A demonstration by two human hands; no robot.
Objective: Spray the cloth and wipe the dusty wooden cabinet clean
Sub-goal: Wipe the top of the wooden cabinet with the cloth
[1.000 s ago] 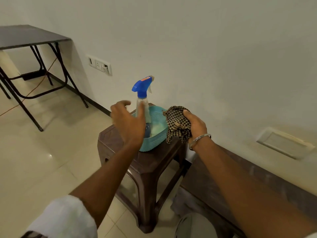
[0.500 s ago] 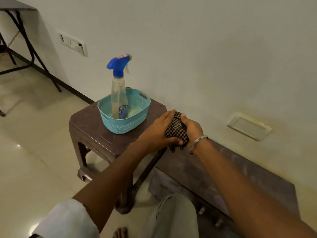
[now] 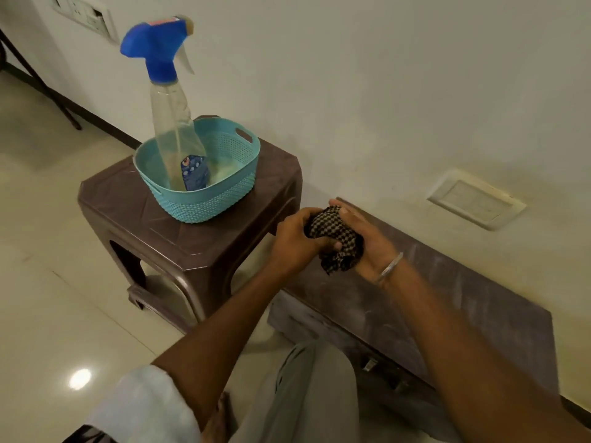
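Two hands meet over the left end of the dusty wooden cabinet (image 3: 447, 298), close to its corner by the wall. Between them is the bunched checked cloth (image 3: 335, 231). The left hand (image 3: 292, 238) curls its fingers round the cloth from the left, and the right hand (image 3: 367, 241), with a metal bangle (image 3: 390, 268) at the wrist, cups and grips it from the right. Whether the cloth touches the cabinet top cannot be told. Pale dust streaks the top.

Just beside the cabinet's left end stands a brown plastic stool (image 3: 192, 244). A turquoise basket (image 3: 204, 203) sits near the middle of its top. The spray bottle (image 3: 172, 123), clear with a blue trigger head, stands in the basket's left half, with neither hand on it.
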